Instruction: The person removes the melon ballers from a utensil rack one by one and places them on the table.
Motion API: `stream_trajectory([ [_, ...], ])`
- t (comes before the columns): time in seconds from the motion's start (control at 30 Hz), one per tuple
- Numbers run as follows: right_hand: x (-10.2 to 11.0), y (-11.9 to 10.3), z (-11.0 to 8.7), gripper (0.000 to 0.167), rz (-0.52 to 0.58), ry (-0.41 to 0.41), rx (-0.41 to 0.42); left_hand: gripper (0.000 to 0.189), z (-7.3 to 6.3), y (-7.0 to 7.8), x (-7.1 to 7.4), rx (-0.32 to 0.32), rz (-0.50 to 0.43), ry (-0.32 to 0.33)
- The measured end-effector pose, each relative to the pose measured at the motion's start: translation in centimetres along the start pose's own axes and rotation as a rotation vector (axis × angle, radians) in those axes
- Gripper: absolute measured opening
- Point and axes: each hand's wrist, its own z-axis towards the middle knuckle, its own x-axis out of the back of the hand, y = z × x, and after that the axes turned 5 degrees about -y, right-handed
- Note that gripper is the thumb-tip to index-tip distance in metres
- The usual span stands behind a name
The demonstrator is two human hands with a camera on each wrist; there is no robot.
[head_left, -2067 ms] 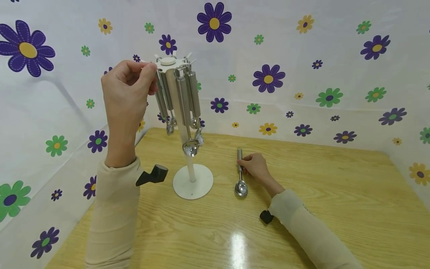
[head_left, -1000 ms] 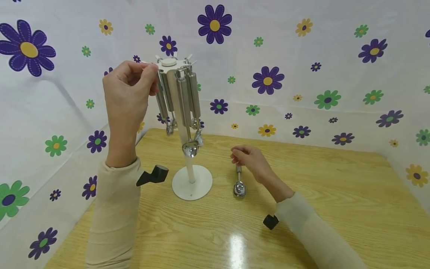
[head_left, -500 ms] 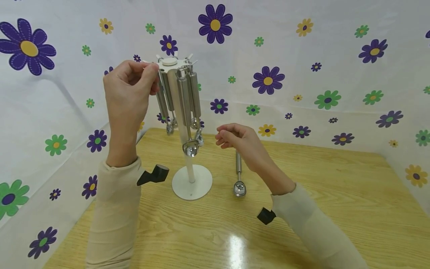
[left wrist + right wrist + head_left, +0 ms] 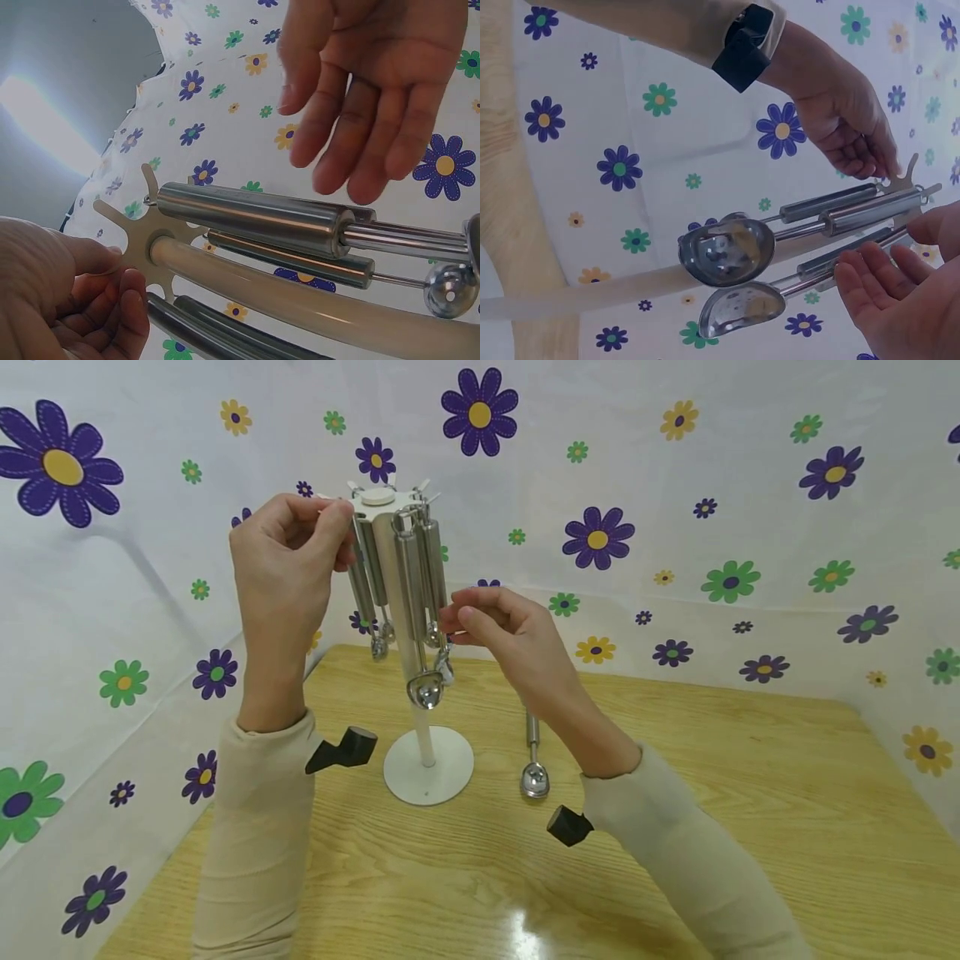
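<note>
A white utensil stand [image 4: 408, 772] rises from a round base, with several metal ice cream scoops [image 4: 410, 577] hanging from its hooked top. My left hand [image 4: 279, 572] pinches the top plate's left edge between thumb and fingers. Close to the right-hand scoops is my right hand [image 4: 525, 647], its fingers loosely extended, holding nothing. In the left wrist view that right hand [image 4: 375, 82] appears just off a scoop's handle [image 4: 255, 217]. On the table lies another scoop [image 4: 535, 779], bowl toward me; my right hand and wrist cover the far end of its handle.
The stand and the loose scoop are on a wooden table [image 4: 450, 877]. Behind and to the left hangs a white sheet [image 4: 540, 485] printed with flowers. A black wrist mount [image 4: 570, 825] juts from the right sleeve, and another [image 4: 345, 750] from the left.
My right hand has let go of the scoop on the table, risen and moved left to the hanging scoops. The left hand keeps its pinch on the stand.
</note>
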Motion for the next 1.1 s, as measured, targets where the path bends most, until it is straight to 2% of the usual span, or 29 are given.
stream_trajectory([
  [0.17, -0.7, -0.4, 0.4, 0.030, 0.011, 0.019, 0.067, 0.021, 0.0, -0.1, -0.1, -0.008, 0.008, 0.001],
  [0.27, -1.1, -0.6, 0.5, 0.031, 0.026, 0.016, 0.081, 0.023, 0.0, -0.1, -0.1, -0.026, 0.018, 0.000],
  [0.6, -2.7, -0.4, 1.1, 0.032, -0.049, 0.003, 0.072, 0.023, 0.0, -0.3, 0.0, -0.031, 0.008, 0.006],
  [0.93, -3.7, -0.5, 1.7, 0.031, 0.001, -0.006, 0.089, 0.021, -0.1, -0.4, 0.0, -0.030, -0.013, 0.006],
  [1.1, -3.7, -1.3, 1.7, 0.035, -0.010, -0.032, 0.059, 0.023, -0.1, -0.3, -0.1, -0.039, -0.002, 0.003],
])
